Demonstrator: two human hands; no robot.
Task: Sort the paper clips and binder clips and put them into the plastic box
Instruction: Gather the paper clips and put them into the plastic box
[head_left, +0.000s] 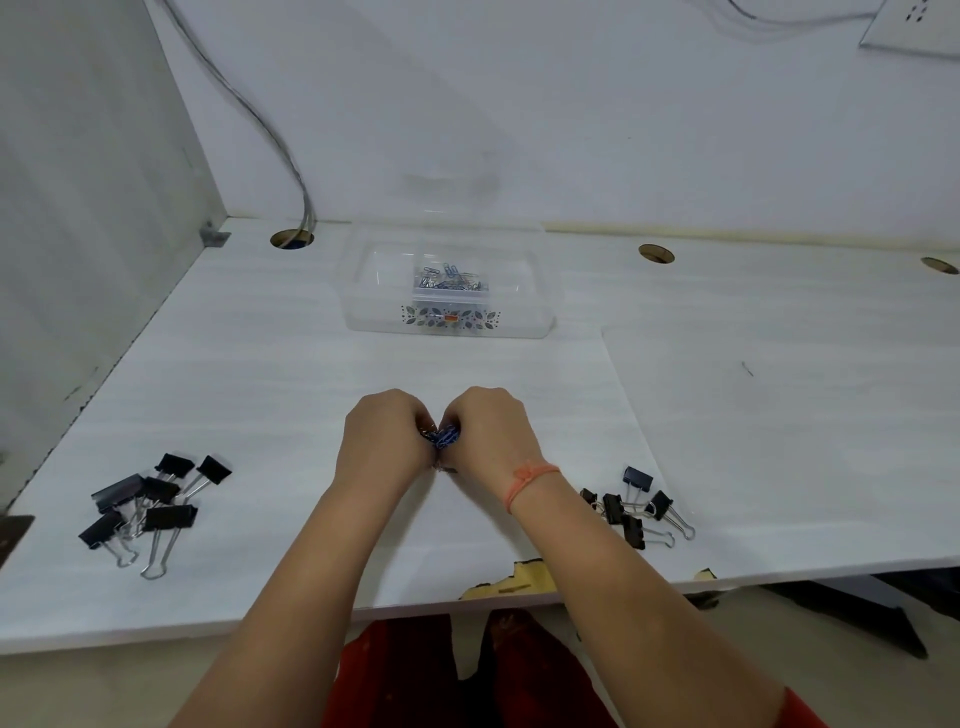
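— What are the hands doing right now?

— The left hand (382, 447) and the right hand (491, 441) are pressing together at the middle of the white tabletop (753, 415), knuckles curled, both clenching around a small bunch of blue paper clips (442, 436). Only a bit of shiny blue wire is peeking out between the fingers. An orange thread (530, 480) is circling the right wrist.

— And the plastic box?

— The plastic box (363, 291) is sitting farther back, near the wall, clear and rounded at the corners, with a leaf pattern along its front. Inside it, a smaller clear tray is holding a tangle of thin wire clips (451, 278), blue and silvery.

— The binder clips?

— They are lying in two loose heaps. The left heap of binder clips (150, 506) is bigger: black folded-metal bodies with silver wire handles sticking out. The right heap of binder clips (636, 506) is lying just beside the right forearm, close to the front edge.

— Any room to move?

— Bare, faintly grained surface is stretching between the hands and the box. The front edge is looking chipped, with yellowish core showing. Round cable holes (656, 253) are running along the back, one with cables (270, 135) passing through it.
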